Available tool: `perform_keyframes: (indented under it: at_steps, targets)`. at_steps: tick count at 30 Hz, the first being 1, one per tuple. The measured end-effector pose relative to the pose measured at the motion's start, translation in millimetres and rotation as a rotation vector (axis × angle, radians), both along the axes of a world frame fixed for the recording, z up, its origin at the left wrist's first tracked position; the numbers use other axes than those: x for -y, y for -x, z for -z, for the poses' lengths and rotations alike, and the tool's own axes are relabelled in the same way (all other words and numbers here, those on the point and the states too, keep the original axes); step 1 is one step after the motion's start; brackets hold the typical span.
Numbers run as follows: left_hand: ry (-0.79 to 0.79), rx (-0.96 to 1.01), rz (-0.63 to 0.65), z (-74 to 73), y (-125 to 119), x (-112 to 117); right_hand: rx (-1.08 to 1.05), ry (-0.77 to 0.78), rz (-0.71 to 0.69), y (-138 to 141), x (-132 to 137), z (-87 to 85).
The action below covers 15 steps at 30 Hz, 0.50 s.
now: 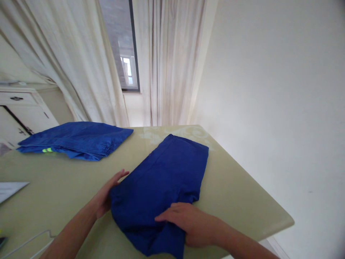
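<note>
Two bare forearms [72, 237] reached in from the bottom of the view toward a pale olive-green tabletop [231, 187], its far corner set against a plain white wall [269, 72]. Lying on the table near its middle was a folded royal-blue cloth garment [159, 183], a long, lumpy rectangle with soft creases, its near end bunched and running off the bottom of the frame. The right hand [183, 223] lay on that near end, its fingers [169, 212] pressed together and flat, pinching nothing. The left hand [104, 196] met the garment's left edge, its fingers [118, 176] slightly apart; whether they gripped the cloth was hard to tell. Well to the left sat a second, flatter blue pile [72, 140] showing a small neon-yellow strip [47, 150]. A white paper sheet [10, 190] and a thin wire loop [32, 244] were cut off at the left edge, the wire's shape unclear.
</note>
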<state>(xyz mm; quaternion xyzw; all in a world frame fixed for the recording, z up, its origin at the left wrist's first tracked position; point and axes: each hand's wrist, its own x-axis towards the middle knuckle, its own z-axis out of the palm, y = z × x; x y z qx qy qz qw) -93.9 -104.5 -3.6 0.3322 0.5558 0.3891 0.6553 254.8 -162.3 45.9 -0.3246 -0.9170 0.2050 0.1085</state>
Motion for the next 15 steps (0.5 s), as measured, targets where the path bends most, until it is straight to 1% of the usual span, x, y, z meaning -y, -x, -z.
perform_keyframes:
  at_steps: [1,2,3,5,6,7,8,9,10,11,12,13,15]
  targets:
    - [-0.027,-0.032,0.033,1.9,-12.8,8.0,-0.024,0.155,-0.086,-21.5,-3.1,-2.2]
    - [-0.069,-0.053,0.087,4.8,-29.8,14.2,-0.039,0.286,-0.110,-46.4,-6.7,-5.1]
    - [-0.127,-0.062,0.157,8.8,-50.3,19.0,-0.041,0.375,-0.048,-73.9,-10.4,-8.2]
    - [-0.266,-0.063,0.306,19.0,-98.3,24.8,-0.030,0.495,0.174,-132.8,-16.5,-14.4]
    - [-0.334,-0.066,0.359,24.2,-123.6,26.6,-0.040,0.511,0.308,-161.1,-18.7,-17.5]
    - [-0.391,-0.063,0.400,28.7,-148.1,27.9,-0.063,0.485,0.447,-186.6,-20.4,-20.6]
    - [-0.436,-0.052,0.441,32.0,-170.2,29.0,-0.078,0.417,0.558,-207.3,-22.0,-23.8]
    - [-0.470,-0.045,0.464,34.1,-188.9,29.9,-0.070,0.316,0.628,-221.9,-24.1,-26.7]
    - [-0.493,-0.045,0.474,35.2,-203.1,30.8,-0.037,0.197,0.649,-229.1,-27.1,-29.0]
    - [-0.510,-0.057,0.471,35.5,-212.1,31.7,0.019,0.079,0.623,-228.4,-31.6,-30.1]
    - [-0.520,-0.088,0.454,35.6,-216.1,32.5,0.085,-0.026,0.570,-219.6,-37.9,-29.6]
    - [-0.525,-0.137,0.441,36.0,-215.3,33.4,0.125,-0.102,0.539,-203.5,-46.0,-27.5]
    - [-0.516,-0.281,0.396,38.3,-203.4,35.2,0.190,-0.206,0.460,-154.8,-67.0,-19.0]
